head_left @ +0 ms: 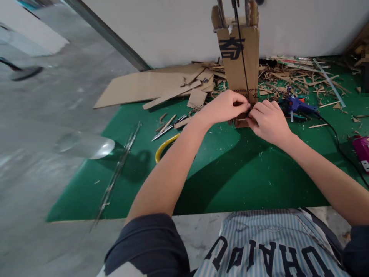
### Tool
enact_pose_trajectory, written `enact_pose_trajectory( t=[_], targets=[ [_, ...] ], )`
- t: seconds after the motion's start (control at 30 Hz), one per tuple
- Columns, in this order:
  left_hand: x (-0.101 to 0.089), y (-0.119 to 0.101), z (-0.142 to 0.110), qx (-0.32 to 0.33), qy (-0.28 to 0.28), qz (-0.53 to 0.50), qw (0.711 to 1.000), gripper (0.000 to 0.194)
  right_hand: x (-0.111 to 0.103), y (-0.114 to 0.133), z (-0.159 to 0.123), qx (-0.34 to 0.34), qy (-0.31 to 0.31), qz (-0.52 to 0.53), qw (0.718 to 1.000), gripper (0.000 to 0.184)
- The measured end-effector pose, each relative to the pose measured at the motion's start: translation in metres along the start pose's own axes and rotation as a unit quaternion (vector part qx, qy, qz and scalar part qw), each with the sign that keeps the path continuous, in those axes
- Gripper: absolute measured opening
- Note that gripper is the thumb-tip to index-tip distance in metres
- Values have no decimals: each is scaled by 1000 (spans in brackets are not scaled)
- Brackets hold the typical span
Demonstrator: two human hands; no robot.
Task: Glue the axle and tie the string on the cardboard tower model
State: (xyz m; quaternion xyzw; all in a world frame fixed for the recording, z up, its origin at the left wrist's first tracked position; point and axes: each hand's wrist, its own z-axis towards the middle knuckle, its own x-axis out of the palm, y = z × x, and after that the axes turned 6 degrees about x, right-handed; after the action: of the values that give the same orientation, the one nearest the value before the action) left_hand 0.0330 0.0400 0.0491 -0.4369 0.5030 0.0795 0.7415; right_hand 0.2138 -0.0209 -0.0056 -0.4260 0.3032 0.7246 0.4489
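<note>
The striped shirt (265, 238) is nearest, against the near edge of the worktop (219, 184). A bundle of thin sticks (119, 165) runs from the near edge, by the near left corner, up alongside the left edge; a clear container (99, 148) sits at that edge. A yellow handle (165, 147) shows partly behind the left forearm. Farther in, the left hand (230, 107) pinches the black cord (244, 65) with narrowed fingertips. The right hand (268, 120) is curled just beside it, fingers narrow (I cannot tell whether they grip the cord too). Just beyond both hands, the tall cardboard piece (240, 73) stands upright, its foot between them, the cord running down its front. Right of it lies a blue glue gun (301, 105); a purple can (361, 153) is by the right edge. Cardboard scraps (300, 79) and a flat cardboard sheet (144, 86) line the far edge, before a pale wall (173, 30).
</note>
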Motion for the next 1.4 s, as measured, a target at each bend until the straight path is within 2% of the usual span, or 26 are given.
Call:
enact_pose_trajectory(
  t=[0.17,0.37,0.5,0.6,0.67,0.77,1.0,1.17,1.3,1.4],
  targets=[
    [4,-5,-1,2,-21,-33,999,11,-4,4,0,-21,-11,-17,1000,36],
    [8,-2,0,-14,-84,-3,996,11,-9,13,-9,12,-2,-44,999,33],
    [9,-3,2,-21,-84,16,996,12,-16,27,-21,0,56,-43,998,32],
    [10,-3,2,-28,-86,43,995,12,-21,39,-30,30,127,-46,990,32],
    [10,-1,2,-29,-97,66,993,13,-22,44,-35,50,181,-47,981,31],
    [12,2,3,-34,-129,106,985,15,-20,47,-39,39,236,-42,970,30],
    [28,-2,4,-71,-148,187,969,18,-20,44,-39,-28,287,-48,956,28],
    [43,-4,5,-64,-149,209,964,21,-30,41,-30,-63,348,-42,934,29],
    [46,-9,7,-70,-131,226,963,23,-38,40,-24,-72,378,-44,922,30],
    [40,-16,6,-75,-106,227,965,24,-42,37,-25,-45,371,-45,926,32]
  ],
)
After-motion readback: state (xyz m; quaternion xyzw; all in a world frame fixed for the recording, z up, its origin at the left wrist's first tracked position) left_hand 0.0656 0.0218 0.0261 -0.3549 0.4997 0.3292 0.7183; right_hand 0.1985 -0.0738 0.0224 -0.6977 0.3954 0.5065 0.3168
